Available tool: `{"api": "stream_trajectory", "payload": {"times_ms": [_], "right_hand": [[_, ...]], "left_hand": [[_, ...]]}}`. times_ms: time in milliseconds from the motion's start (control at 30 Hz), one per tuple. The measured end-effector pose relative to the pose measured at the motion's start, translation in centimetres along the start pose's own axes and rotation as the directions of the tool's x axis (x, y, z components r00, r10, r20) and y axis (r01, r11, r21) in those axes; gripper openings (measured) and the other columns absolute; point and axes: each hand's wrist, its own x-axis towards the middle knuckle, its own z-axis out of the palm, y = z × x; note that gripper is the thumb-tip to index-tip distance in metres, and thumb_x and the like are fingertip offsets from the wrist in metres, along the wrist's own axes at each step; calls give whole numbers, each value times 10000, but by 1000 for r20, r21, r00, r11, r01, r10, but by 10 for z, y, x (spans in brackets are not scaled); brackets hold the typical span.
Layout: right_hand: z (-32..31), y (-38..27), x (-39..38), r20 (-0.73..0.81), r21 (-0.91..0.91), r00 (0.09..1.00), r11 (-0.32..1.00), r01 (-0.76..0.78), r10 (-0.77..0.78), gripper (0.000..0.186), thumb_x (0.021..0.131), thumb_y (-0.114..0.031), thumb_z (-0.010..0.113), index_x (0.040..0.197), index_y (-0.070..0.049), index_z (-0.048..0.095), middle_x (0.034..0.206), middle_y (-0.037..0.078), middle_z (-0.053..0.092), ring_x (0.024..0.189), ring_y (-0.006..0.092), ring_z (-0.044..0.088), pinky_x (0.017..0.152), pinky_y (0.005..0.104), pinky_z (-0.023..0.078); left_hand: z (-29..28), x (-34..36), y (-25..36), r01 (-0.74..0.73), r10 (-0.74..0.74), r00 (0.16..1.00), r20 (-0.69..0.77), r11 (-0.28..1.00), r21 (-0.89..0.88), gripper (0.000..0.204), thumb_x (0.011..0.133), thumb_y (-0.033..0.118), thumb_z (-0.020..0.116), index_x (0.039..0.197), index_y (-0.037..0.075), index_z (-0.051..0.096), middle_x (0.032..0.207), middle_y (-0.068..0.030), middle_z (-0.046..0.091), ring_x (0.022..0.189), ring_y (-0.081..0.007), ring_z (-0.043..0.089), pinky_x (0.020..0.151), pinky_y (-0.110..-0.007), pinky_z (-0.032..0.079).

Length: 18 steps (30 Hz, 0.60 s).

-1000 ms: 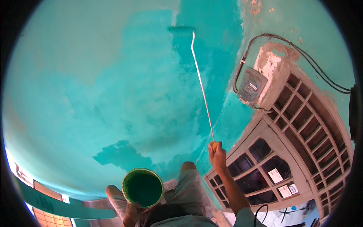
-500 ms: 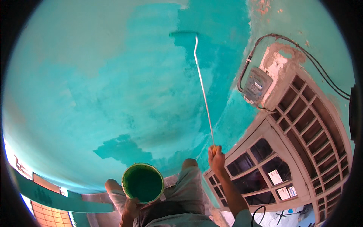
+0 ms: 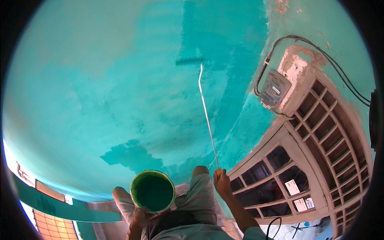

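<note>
My right hand (image 3: 222,184) is closed round the handle of a long paint roller. Its thin pale rod (image 3: 207,120) runs up to the roller head (image 3: 189,62), which lies against the turquoise wall (image 3: 100,104). A darker band of paint (image 3: 216,34) covers the wall above and right of the head. With my left hand (image 3: 139,218) I grip the near rim of a round bucket (image 3: 153,191) at my lap. Dark green paint stands inside it, and its rim is smeared with yellow-green.
Right of the roller, a grey meter box (image 3: 275,89) with black cables (image 3: 320,52) is fixed to the wall. A framed window (image 3: 276,180) and a grille (image 3: 330,128) fill the right side. A turquoise beam (image 3: 68,212) crosses at lower left.
The roller head has moved down the wall and slightly left, widening the dark band downward. My right hand has come lower and a little left. The bucket has barely shifted.
</note>
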Motion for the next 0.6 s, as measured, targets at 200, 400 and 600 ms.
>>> {"api": "stream_trajectory", "payload": {"times_ms": [200, 400, 600], "right_hand": [[-18, -2, 14, -54, -46, 997, 998, 45, -48, 245, 861, -178, 600, 895, -21, 415, 662, 159, 569, 586, 367, 601, 479, 396, 474], [-38, -99, 105, -164, 76, 977, 985, 153, -139, 320, 871, -259, 593, 939, 8, 430, 646, 193, 579, 587, 371, 606, 478, 409, 482], [-17, -105, 76, -99, 64, 994, 996, 56, -50, 338, 881, -297, 576, 931, -1, 419, 619, 179, 568, 569, 364, 612, 475, 405, 497]], "left_hand": [[-5, -2, 11, -373, 299, 925, 235, 590, 716, 228, 718, -6, 635, 945, -28, 618, 1053, -149, 622, 941, -269, 621, 787, -358, 523], [54, -17, 66, -2, 2, 996, -88, 1000, 4, 220, 690, 65, 704, 897, 9, 655, 937, -136, 661, 916, -270, 628, 757, -366, 496], [67, -26, 88, -254, 212, 967, 141, 807, 533, 287, 795, -5, 528, 1080, -32, 559, 1030, -164, 619, 935, -269, 621, 787, -362, 536]]}}
